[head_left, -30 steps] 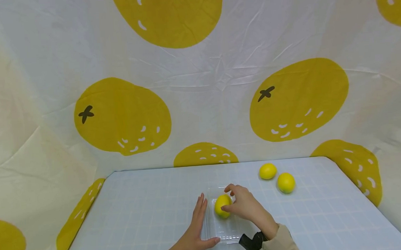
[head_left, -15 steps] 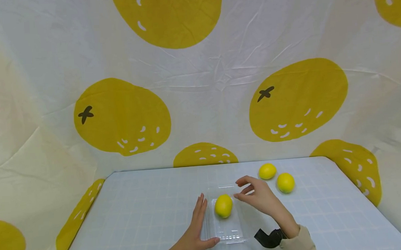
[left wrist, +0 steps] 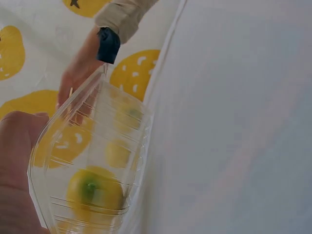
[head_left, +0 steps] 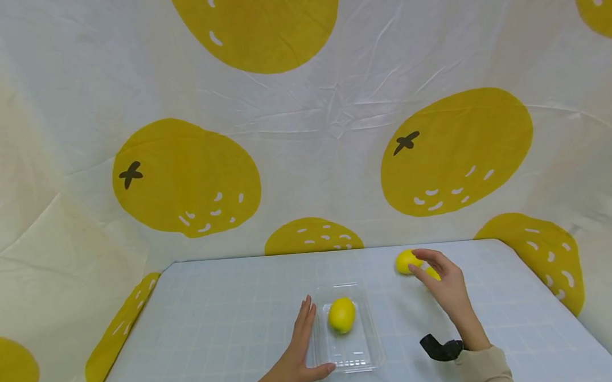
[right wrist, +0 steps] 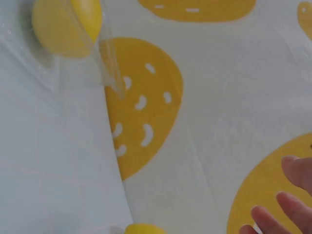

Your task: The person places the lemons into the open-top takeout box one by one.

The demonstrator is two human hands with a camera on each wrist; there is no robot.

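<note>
A clear plastic container lies on the table, holding one lemon. Along its left side rests my left hand, fingers straight and thumb at the near corner. The left wrist view shows that hand against the container's rim, the lemon visible through the plastic. My right hand hovers at the back right with fingers spread and loosely bent, holding nothing. Close by is a lemon; a second lemon is partly hidden behind the hand.
A pale checked cloth covers the table. A white curtain printed with yellow fruit surrounds it at the back and sides. A black strap piece sits at the right wrist by the beige sleeve.
My right hand has let go of the lemon in the container and moved right and back to the two loose lemons. My left hand has stayed at the container.
</note>
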